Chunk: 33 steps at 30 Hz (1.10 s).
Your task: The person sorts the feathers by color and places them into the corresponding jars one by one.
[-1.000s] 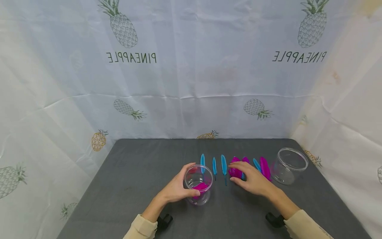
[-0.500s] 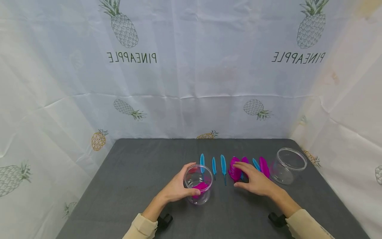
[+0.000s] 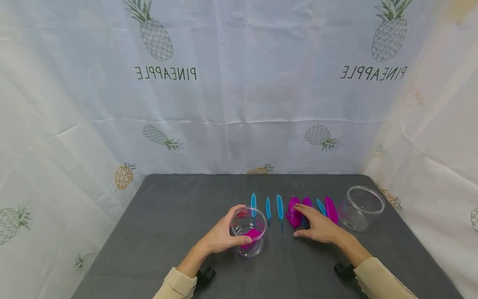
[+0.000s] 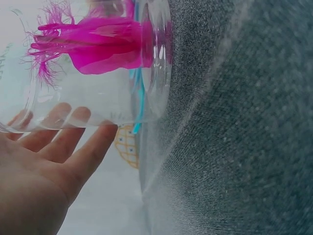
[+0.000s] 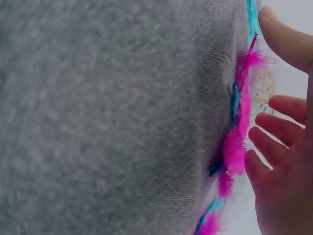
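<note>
A clear jar [image 3: 263, 237] stands on the dark table, and my left hand [image 3: 222, 236] grips it with the fingers round the far side and the thumb across the near side. Frilly magenta feathers [image 4: 105, 46] lie inside it. My right hand [image 3: 320, 226] hovers over a magenta feather [image 3: 293, 212] with its fingers spread and nothing between them. In the right wrist view, the loose fingers are close beside the magenta feathers [image 5: 234, 154]. Part of the row is hidden under this hand.
Several blue feathers [image 3: 280, 205] lie side by side between the hands. Past the right hand lie another blue feather [image 3: 321, 206] and a magenta feather [image 3: 330, 209]. A second clear jar [image 3: 354, 224] stands at the table's right. A pineapple-print curtain [image 3: 239, 99] hangs behind.
My right hand has drawn back slightly to the right, uncovering more of the magenta feather. The left hand and its jar have stayed in place.
</note>
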{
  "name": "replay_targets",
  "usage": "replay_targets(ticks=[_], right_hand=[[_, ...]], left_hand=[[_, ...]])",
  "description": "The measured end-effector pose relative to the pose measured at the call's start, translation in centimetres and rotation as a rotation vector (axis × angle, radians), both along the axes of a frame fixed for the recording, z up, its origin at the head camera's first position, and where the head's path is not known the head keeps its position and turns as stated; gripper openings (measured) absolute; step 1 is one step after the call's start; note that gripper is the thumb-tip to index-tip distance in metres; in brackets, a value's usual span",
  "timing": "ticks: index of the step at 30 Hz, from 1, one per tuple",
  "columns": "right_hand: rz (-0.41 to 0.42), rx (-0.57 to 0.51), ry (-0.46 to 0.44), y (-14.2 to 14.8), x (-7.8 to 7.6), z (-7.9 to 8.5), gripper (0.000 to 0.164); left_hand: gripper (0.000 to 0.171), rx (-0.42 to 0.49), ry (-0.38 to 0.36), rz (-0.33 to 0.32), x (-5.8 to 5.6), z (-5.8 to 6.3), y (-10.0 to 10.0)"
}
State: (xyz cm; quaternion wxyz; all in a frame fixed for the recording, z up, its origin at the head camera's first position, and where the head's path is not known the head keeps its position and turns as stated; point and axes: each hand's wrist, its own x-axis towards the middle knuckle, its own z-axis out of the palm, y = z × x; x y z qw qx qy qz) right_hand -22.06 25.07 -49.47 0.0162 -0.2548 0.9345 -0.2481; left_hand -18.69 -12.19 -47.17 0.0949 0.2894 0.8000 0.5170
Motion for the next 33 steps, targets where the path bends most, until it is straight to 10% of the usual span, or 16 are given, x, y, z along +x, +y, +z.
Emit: replay_targets(ticks=[18,33], right_hand=[[-0.028,0.042,0.016,-0.3,-0.7,-1.0,0.072],[-0.003,-0.143,0.11,-0.4,-1.2,-0.3,0.017]], left_hand=[[0.088,-0.001,-0.005,0.016,0.0,-0.5,0.2],[0.087,-0.003,-0.011,0.022,0.1,-0.3,0.2]])
